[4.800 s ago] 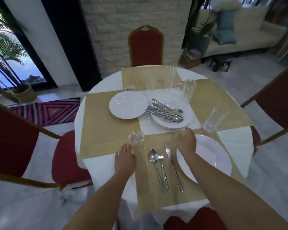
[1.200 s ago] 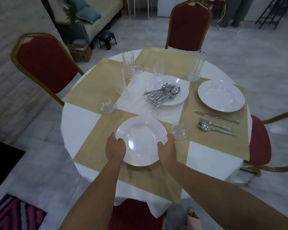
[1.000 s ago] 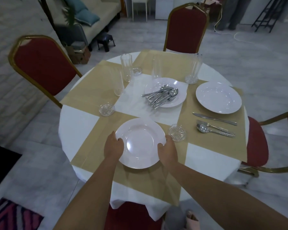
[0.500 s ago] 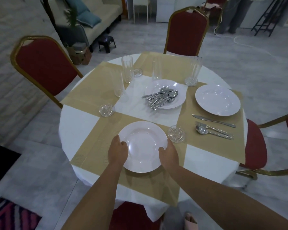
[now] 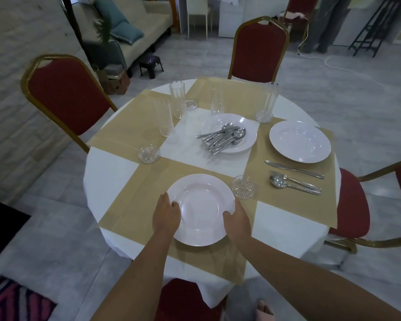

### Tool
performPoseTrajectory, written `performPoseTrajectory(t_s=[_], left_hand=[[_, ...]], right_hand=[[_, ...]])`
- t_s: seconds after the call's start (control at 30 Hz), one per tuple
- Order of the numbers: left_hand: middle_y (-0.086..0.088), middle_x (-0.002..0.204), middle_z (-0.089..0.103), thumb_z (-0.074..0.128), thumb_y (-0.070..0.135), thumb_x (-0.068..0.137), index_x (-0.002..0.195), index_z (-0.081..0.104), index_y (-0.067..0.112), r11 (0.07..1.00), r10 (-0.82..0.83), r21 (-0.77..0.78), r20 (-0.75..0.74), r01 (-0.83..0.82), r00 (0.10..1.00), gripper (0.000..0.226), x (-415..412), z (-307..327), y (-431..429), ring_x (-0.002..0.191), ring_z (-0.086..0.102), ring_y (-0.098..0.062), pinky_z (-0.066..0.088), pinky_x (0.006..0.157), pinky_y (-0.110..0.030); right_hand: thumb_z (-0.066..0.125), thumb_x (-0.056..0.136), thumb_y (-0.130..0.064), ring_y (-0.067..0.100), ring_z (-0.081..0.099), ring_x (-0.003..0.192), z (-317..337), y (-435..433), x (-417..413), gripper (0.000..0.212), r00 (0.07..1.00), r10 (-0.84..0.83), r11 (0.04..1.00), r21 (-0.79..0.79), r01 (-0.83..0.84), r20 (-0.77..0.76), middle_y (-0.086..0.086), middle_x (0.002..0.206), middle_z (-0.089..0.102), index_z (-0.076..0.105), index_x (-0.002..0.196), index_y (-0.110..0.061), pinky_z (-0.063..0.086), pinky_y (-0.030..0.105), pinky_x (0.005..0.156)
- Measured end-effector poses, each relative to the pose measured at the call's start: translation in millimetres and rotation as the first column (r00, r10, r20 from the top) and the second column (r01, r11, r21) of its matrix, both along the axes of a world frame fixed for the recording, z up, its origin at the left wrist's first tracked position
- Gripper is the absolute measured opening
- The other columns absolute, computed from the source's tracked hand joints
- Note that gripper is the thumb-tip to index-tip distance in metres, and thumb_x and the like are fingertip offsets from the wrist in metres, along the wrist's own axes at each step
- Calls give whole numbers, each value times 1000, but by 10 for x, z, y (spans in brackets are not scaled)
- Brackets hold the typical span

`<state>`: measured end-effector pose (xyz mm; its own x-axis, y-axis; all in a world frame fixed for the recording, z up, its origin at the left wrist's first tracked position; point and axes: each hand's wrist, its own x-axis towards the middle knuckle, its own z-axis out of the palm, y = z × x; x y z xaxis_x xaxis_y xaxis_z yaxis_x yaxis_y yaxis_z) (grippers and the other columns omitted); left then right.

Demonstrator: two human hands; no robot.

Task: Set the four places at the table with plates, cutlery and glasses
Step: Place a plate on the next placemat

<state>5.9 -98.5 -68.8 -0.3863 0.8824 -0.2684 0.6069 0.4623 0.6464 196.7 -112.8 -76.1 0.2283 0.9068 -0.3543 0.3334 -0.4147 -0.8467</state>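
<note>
At lower ctr, white plate [image 5: 200, 209] is gripped at the rim by left hand [image 5: 167, 215] & right hand [image 5: 237, 222], being seated on placemat [image 5: 134, 205]; cutlery pile [image 5: 222, 137] likely needed nxt.

1. Near plate [image 5: 201, 205]: glossy white, smooth; ceramic or hard plastic, can't tell.
2. Placemats [image 5: 134, 212]: tan, woven, matt, fine texture.
3. Desk cloth [image 5: 109, 172]: plain white fabric, matt.
4. Cutlery [image 5: 222, 137]: polished metal, patterned handles.
5. Glasses [image 5: 177, 100]: clear, ribbed.
6. Chairs [image 5: 65, 93]: red cloth, gold-finish frames.
</note>
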Motion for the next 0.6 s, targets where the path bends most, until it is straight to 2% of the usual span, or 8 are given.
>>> performPoseTrajectory(t_s=[0.13, 0.27, 0.43, 0.6], left_hand=[[-5, 158, 26, 35, 25, 100, 152, 22, 12, 998, -44, -33, 13, 45, 999, 55, -23, 33, 57, 144, 27, -24, 25, 118, -40], [-7, 157, 27, 35, 26, 100, 150, 24, 10, 995, -81, -52, 26, 82, 996, 54, -36, 50, 90, 143, 29, -26, 26, 117, -43], [-6, 159, 24, 36, 25, 100, 152, 22, 10, 996, -77, -54, 25, 78, 997, 55, -34, 59, 96, 145, 26, -25, 23, 119, -41], [-7, 159, 23, 35, 25, 100, 152, 21, 9, 995, -81, -60, 36, 83, 996, 56, -43, 62, 96, 146, 24, -25, 21, 119, -40]], right_hand=[[48, 89, -8, 12, 52, 100, 24, 25, 11, 56, 999, 1, 1000, 16, 0, -39, -7, 120, 60, 43, 142, -27, 39, 22, 85], [48, 90, -9, 15, 54, 100, 22, 45, 22, 54, 1000, 5, 1000, 1, -5, -29, -11, 108, 55, 43, 141, -26, 38, 22, 83], [48, 92, -12, 18, 53, 106, 10, 74, 37, 56, 1000, 19, 1000, -14, -19, 8, -1, 126, 59, 38, 145, -25, 40, 24, 87], [47, 90, -10, 22, 55, 111, -2, 71, 51, 58, 999, 33, 999, -13, -32, 34, 1, 127, 59, 38, 145, -25, 41, 25, 87]])
